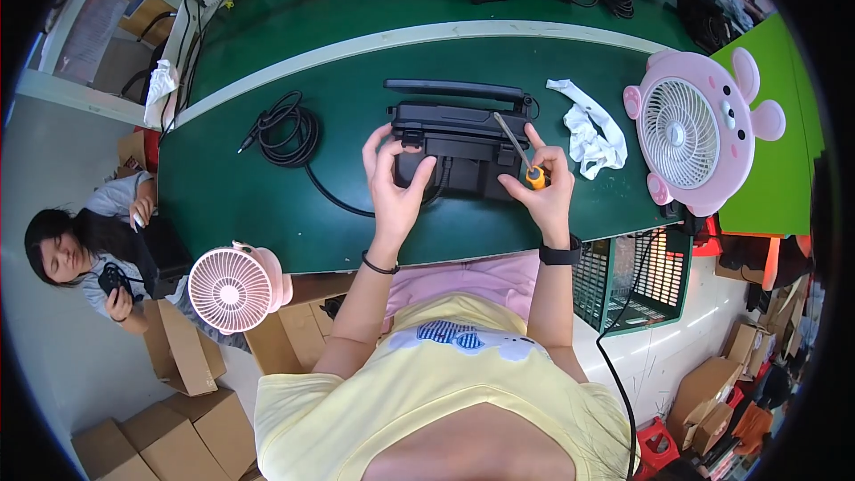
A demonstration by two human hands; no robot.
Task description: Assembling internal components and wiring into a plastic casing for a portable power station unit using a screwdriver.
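Note:
A black plastic case [463, 144] with a long carry handle along its far side lies on the green table in front of me. My left hand [394, 183] grips its left end, fingers curled on the top near a latch and the thumb on the near face. At the right end my right hand [549, 194] holds a screwdriver [535, 177] with a yellow-orange handle, its shaft slanting across the case to the upper left. Those same right fingers also touch the case. A black cable plugs into the near face and runs left to a coil [289, 132].
Crumpled white cloth or paper [595, 141] lies right of the case. A large pink fan [690, 129] stands at the right, a small pink fan [230, 292] at the near left edge. Below the table's right edge sits a green crate [609, 278]. A person [111, 254] is at far left.

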